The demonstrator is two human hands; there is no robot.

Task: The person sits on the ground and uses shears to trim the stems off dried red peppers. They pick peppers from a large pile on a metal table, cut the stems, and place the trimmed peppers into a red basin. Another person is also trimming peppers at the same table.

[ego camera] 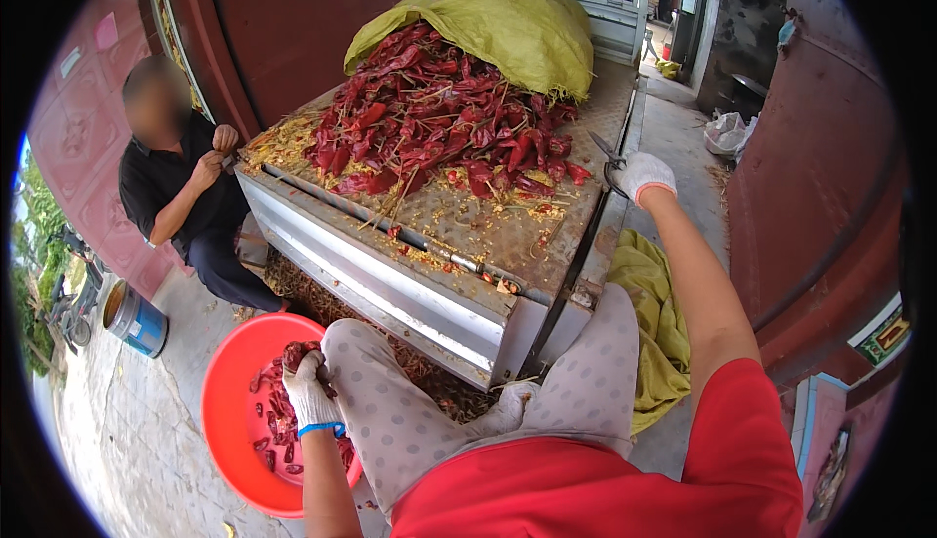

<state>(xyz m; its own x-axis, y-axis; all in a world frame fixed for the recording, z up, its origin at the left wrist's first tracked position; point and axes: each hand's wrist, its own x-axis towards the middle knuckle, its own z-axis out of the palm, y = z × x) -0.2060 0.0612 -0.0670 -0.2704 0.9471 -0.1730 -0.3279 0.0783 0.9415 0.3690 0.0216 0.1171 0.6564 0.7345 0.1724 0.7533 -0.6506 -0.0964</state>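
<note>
My left hand [309,388], in a white knit glove with a blue cuff, grips dried red chili peppers [299,353] above a red plastic basin [227,421]. Dark red pepper pieces [282,421] lie in the basin. Out to the right, over the side edge of the truck bed, my gloved right hand [644,176] holds dark-handled scissors [609,154], their blades pointing up and away from me. Left of the scissors, a large heap of dried chili peppers [439,114] with stems spills from a yellow-green woven sack [505,26].
A truck bed [549,260], strewn with yellow seeds, has a metal tailgate [366,296] close before my knees. A seated person [187,179] works at its left corner. A blue paint bucket [139,322] stands on the concrete at left. Another yellow-green sack [651,333] lies by my right leg.
</note>
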